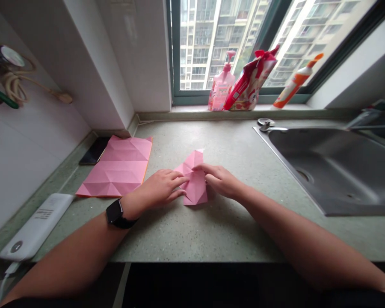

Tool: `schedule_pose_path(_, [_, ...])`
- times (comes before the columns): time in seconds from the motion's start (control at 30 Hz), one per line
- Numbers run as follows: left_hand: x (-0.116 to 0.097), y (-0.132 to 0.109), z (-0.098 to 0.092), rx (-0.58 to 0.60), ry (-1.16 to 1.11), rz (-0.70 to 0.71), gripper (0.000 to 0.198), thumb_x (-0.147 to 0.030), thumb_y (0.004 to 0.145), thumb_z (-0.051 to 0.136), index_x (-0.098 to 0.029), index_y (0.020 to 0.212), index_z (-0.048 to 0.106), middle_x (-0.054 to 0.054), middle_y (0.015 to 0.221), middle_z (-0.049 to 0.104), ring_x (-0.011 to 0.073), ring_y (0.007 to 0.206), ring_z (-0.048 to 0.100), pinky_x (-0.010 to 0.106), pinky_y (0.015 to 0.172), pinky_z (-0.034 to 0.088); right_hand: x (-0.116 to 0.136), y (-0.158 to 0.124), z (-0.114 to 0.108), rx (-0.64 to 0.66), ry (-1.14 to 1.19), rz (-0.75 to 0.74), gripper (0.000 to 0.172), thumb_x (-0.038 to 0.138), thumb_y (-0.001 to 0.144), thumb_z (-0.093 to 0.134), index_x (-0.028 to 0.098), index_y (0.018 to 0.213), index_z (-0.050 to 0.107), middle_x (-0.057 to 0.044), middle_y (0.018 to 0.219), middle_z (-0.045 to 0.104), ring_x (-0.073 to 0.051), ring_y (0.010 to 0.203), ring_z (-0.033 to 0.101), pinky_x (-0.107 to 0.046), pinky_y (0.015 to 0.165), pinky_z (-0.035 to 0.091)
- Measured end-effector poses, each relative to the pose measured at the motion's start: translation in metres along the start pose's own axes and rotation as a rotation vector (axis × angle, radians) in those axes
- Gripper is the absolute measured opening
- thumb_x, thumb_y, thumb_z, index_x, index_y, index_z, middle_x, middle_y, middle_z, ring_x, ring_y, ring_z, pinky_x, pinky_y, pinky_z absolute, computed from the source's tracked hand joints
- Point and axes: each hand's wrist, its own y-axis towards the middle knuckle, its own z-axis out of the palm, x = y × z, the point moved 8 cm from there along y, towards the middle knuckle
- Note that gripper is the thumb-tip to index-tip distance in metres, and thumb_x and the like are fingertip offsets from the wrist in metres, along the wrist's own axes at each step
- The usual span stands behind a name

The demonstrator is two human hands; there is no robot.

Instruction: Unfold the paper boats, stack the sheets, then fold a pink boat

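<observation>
Two hands working it, left hand (162,188) pressing flat, right hand (220,180) pinching the pink paper (196,186) left of the sink (340,171) — one slip and it probably folds crooked.

Small folded pink paper (195,182), flat on countertop (218,222)

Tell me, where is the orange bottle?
In the head view, the orange bottle leans on the windowsill, upper right, behind the sink, beside the red bag.
</observation>
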Motion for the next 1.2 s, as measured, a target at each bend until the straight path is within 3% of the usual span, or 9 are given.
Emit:
schedule_pose_path(0.07, [0.003, 0.0, -0.002, 0.005, 0.003, -0.022, 0.038, -0.041, 0.112, 0.059, -0.023, 0.145, 0.067, 0.011, 0.14, 0.074, 0.0295, 0.124, 0.071, 0.046, 0.105, 0.056, -0.003, 0.0, -0.001, 0.013, -0.135, -0.043, 0.052, 0.011, 0.093, 0.054, 0.025, 0.14, 0.071, -0.007, 0.114, 0.084, -0.023, 0.095, 0.076, -0.036, 0.086, 0.059])
schedule_pose_path(0.17, [0.003, 0.0, -0.002, 0.014, 0.017, -0.016, 0.032, -0.04, 0.112, 0.06, -0.023, 0.136, 0.073, 0.011, 0.132, 0.076, 0.0285, 0.118, 0.072, 0.045, 0.102, 0.057, -0.012, 0.002, -0.01, -0.066, -0.316, -0.084, 0.06, 0.005, 0.09, 0.056, 0.027, 0.144, 0.069, -0.006, 0.118, 0.082, -0.021, 0.096, 0.076, -0.036, 0.086, 0.059])
schedule_pose_path(0.3, [0.003, 0.0, -0.001, -0.004, 0.032, 0.013, 0.028, -0.04, 0.112, 0.059, -0.024, 0.125, 0.077, 0.01, 0.13, 0.077, 0.0276, 0.115, 0.072, 0.044, 0.102, 0.055, -0.015, 0.004, -0.024, -0.197, -0.47, -0.165, 0.039, 0.012, 0.097, 0.066, 0.031, 0.128, 0.08, -0.008, 0.124, 0.077, -0.026, 0.107, 0.071, -0.044, 0.094, 0.061])
schedule_pose_path(0.43, [0.007, -0.001, 0.005, 0.003, 0.01, 0.008, 0.03, -0.041, 0.112, 0.058, -0.026, 0.132, 0.076, 0.01, 0.144, 0.073, 0.0291, 0.132, 0.067, 0.051, 0.116, 0.048, -0.008, 0.003, -0.033, -0.289, -0.524, -0.246, 0.015, 0.023, 0.098, 0.076, 0.032, 0.102, 0.087, -0.011, 0.139, 0.068, -0.033, 0.128, 0.061, -0.054, 0.106, 0.055])
schedule_pose_path(0.57, [0.014, -0.002, 0.006, -0.014, 0.088, -0.053, 0.036, -0.047, 0.112, 0.056, -0.025, 0.135, 0.076, 0.014, 0.158, 0.065, 0.0363, 0.148, 0.056, 0.064, 0.125, 0.037, 0.005, 0.001, -0.023, -0.213, -0.522, -0.362, 0.01, 0.025, 0.098, 0.077, 0.029, 0.092, 0.084, -0.009, 0.137, 0.072, -0.034, 0.132, 0.061, -0.055, 0.11, 0.049])
schedule_pose_path(0.83, [0.013, -0.001, -0.002, -0.041, 0.087, -0.106, 0.052, -0.064, 0.103, 0.064, -0.02, 0.126, 0.078, 0.02, 0.14, 0.072, 0.0392, 0.127, 0.065, 0.058, 0.108, 0.052, 0.026, -0.008, 0.005, 0.038, -0.387, -0.538, 0.012, 0.022, 0.099, 0.072, 0.027, 0.102, 0.082, -0.004, 0.115, 0.083, -0.022, 0.101, 0.074, -0.04, 0.095, 0.055])
schedule_pose_path(1.0, [0.001, 0.0, -0.012, -0.08, 0.004, -0.047, 0.019, -0.03, 0.101, 0.066, -0.023, 0.111, 0.08, 0.01, 0.112, 0.078, 0.0272, 0.101, 0.072, 0.043, 0.091, 0.055, 0.024, -0.007, 0.01, 0.099, -0.367, -0.49, 0.019, 0.022, 0.103, 0.067, 0.027, 0.112, 0.083, -0.004, 0.115, 0.083, -0.02, 0.098, 0.075, -0.037, 0.092, 0.057])
schedule_pose_path(1.07, [0.0, 0.0, -0.014, -0.092, 0.004, -0.036, 0.018, -0.019, 0.098, 0.063, -0.022, 0.105, 0.079, 0.008, 0.106, 0.078, 0.0249, 0.094, 0.072, 0.04, 0.086, 0.054, 0.02, -0.006, 0.009, 0.093, -0.387, -0.465, 0.023, 0.019, 0.103, 0.065, 0.028, 0.115, 0.083, -0.004, 0.116, 0.083, -0.02, 0.099, 0.076, -0.037, 0.091, 0.057])
schedule_pose_path(1.2, [0.005, -0.003, -0.013, -0.091, 0.027, -0.052, 0.019, -0.015, 0.098, 0.059, -0.02, 0.099, 0.076, 0.007, 0.097, 0.078, 0.0228, 0.082, 0.071, 0.036, 0.076, 0.054, 0.015, -0.004, 0.006, 0.087, -0.435, -0.42, 0.029, 0.015, 0.1, 0.064, 0.029, 0.117, 0.083, -0.005, 0.109, 0.084, -0.019, 0.094, 0.076, -0.035, 0.088, 0.058])
